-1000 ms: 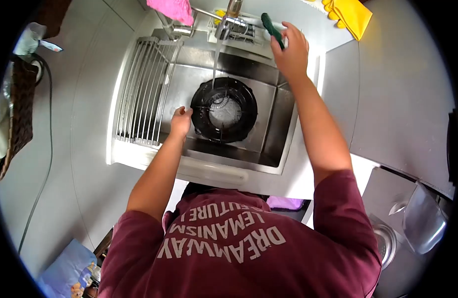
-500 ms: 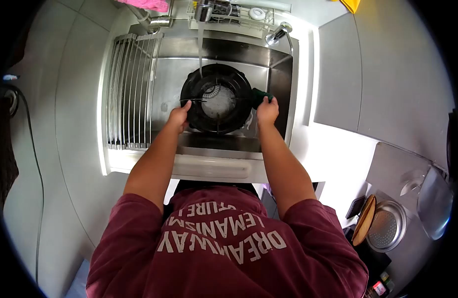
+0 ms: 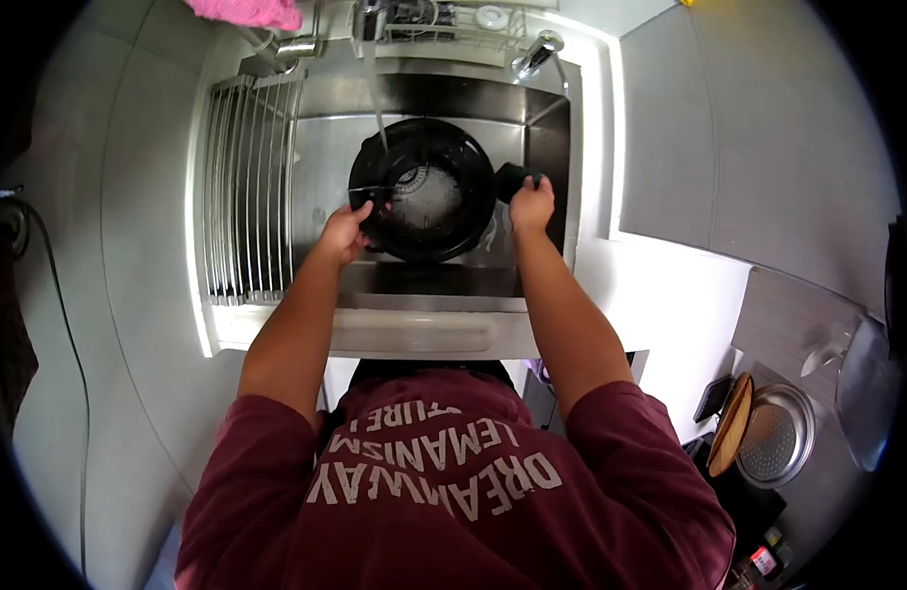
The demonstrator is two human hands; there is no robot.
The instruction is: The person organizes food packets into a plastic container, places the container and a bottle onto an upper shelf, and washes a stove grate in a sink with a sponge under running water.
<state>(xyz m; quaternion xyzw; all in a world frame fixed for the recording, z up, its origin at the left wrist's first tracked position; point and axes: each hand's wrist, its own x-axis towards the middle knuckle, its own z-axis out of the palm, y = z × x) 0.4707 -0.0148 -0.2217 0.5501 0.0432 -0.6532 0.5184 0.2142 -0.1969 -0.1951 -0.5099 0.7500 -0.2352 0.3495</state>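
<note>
Inside the smooth steel sink (image 3: pixel 321 147), a glossy black ring (image 3: pixel 476 192) sits under a thin stream of water (image 3: pixel 375 93); whether any pools in its pale middle, we cannot tell. Our left hand (image 3: pixel 345 234) holds the ring's near-left rim between thumb and fingers; our right hand (image 3: pixel 532 206) is closed on a dark green pad (image 3: pixel 511 181) beside it.

Your head camera is looking forward and down over your shirt (image 3: pixel 453 492) into the nearby sink (image 3: pixel 326 157).
</note>
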